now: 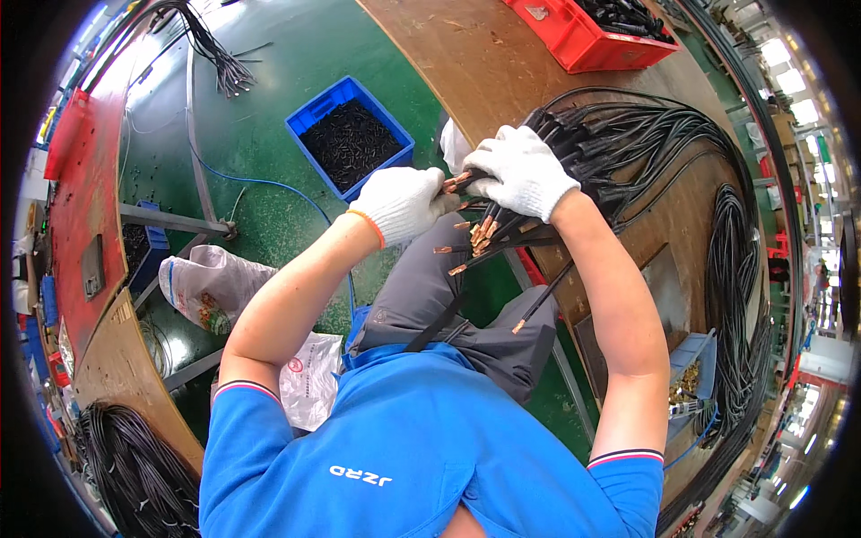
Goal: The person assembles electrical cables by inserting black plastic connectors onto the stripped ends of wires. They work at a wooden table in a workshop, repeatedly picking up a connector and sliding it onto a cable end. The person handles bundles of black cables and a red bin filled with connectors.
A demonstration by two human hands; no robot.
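White knit gloves cover both my hands. My left hand (402, 203) is closed, its fingertips pinching the bare copper end (458, 182) of a black cable. My right hand (520, 172) is wrapped round the same cable just behind that end. Below it, several more stripped copper ends (484, 231) stick out past the table edge over my lap. They belong to a thick bundle of black cables (641, 152) that lies on the wooden table to the right. One single cable (543, 300) hangs lower, beside my knee. The glove hides how many cables my right hand holds.
A blue bin (400, 134) of small black pieces stands on the green floor ahead. At the table's far end sits a red crate (574, 56). Coiled black cables (734, 296) hang at the right. A red-topped bench (94, 233) stands left, near a clear plastic bag (215, 282).
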